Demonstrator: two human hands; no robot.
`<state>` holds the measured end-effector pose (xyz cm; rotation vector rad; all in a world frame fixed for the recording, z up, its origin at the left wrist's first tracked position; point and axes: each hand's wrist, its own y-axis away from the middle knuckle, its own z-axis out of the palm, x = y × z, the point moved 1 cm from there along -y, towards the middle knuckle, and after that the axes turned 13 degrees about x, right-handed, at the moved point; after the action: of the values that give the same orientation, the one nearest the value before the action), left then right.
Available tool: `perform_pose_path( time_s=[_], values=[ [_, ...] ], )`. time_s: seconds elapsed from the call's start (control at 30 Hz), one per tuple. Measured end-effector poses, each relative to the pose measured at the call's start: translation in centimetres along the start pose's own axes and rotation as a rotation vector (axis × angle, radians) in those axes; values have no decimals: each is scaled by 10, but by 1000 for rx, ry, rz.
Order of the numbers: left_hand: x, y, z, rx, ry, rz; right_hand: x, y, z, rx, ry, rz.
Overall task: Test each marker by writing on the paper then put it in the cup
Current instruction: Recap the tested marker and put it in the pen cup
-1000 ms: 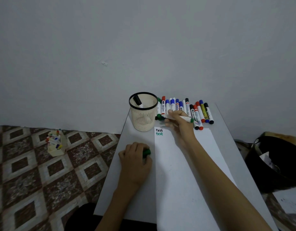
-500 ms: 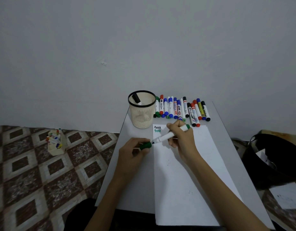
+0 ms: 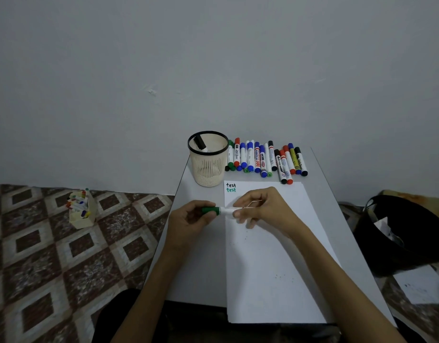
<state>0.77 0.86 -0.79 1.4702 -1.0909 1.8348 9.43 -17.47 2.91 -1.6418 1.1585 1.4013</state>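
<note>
My right hand (image 3: 265,209) grips the white barrel of a green marker (image 3: 225,211) held level over the paper (image 3: 275,263). My left hand (image 3: 188,220) pinches the marker's green cap (image 3: 209,210), which sits on the marker's left end. The paper's top left corner carries "test" in black and "test" in green (image 3: 231,187). A cream mesh cup (image 3: 208,167) with a black rim stands behind the paper's left corner, with one black-capped marker (image 3: 200,142) inside it. To the right of the cup lies a row of several markers (image 3: 265,159).
The small grey table (image 3: 337,219) stands against a pale wall. On the patterned floor to the left sits a small cream box of markers (image 3: 81,209). A black bin (image 3: 406,233) with paper in it is close on the right.
My right hand brought the green marker back from the row over the paper. The left hand lifted the green cap and the cap now sits on the marker's tip.
</note>
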Motion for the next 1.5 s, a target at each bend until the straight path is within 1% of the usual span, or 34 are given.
perform_pose_path(
  time_s=[0.07, 0.13, 0.27, 0.37, 0.43, 0.53, 0.63, 0.73, 0.8, 0.87, 0.9, 0.93, 0.97, 1.03, 1.1, 1.17, 1.23, 1.33, 1.4, 1.43, 1.5],
  values=[
    [0, 0, 0, -1, -43, 42, 3, 0, 4, 18, 116, -57],
    [-1, 0, 0, 0, -72, 77, 4, 0, 8, 41, 127, -80],
    [-4, 0, -2, -4, -141, 164, 7, -2, 10, 5, -7, -10],
    [-3, 1, -2, -8, -194, 233, 10, -3, 12, -28, -49, 61],
    [-4, 1, -3, -12, -219, 259, 8, -3, 11, -49, -43, 107],
    [-4, 0, -1, -21, -225, 264, 2, -3, 6, -103, 39, 109],
    [-4, 1, 0, -17, -211, 247, -1, -4, 6, -161, 151, 28],
    [-2, 3, 3, -25, -209, 254, -8, -10, 11, -213, 440, -177],
    [-3, 2, 6, -15, -212, 228, -17, -18, 11, -216, 625, -299],
    [-7, 2, 9, -40, -267, 187, -31, -29, 5, -150, 724, -382],
    [-10, 1, 10, -55, -317, 182, -39, -35, 0, -80, 709, -409],
    [-13, 1, 11, -76, -370, 179, -49, -41, -4, 17, 628, -426],
    [-16, 0, 11, -106, -429, 180, -59, -48, -9, 132, 489, -433],
    [-20, 1, 15, -177, -593, 272, -83, -59, -14, 326, 164, -452],
    [-21, 1, 19, -230, -726, 379, -106, -70, -12, 410, -81, -505],
    [-22, 1, 21, -260, -792, 401, -118, -85, -4, 470, -154, -554],
    [-25, 0, 21, -278, -827, 402, -119, -101, 11, 511, -62, -551],
    [-28, 0, 20, -279, -836, 404, -104, -119, 34, 503, 223, -486],
    [-30, 0, 21, -273, -833, 411, -91, -128, 43, 510, 366, -452],
    [-30, 0, 21, -277, -837, 410, -87, -131, 46, 531, 408, -447],
    [-30, 0, 21, -282, -836, 403, -82, -134, 47, 574, 416, -444]
  ],
)
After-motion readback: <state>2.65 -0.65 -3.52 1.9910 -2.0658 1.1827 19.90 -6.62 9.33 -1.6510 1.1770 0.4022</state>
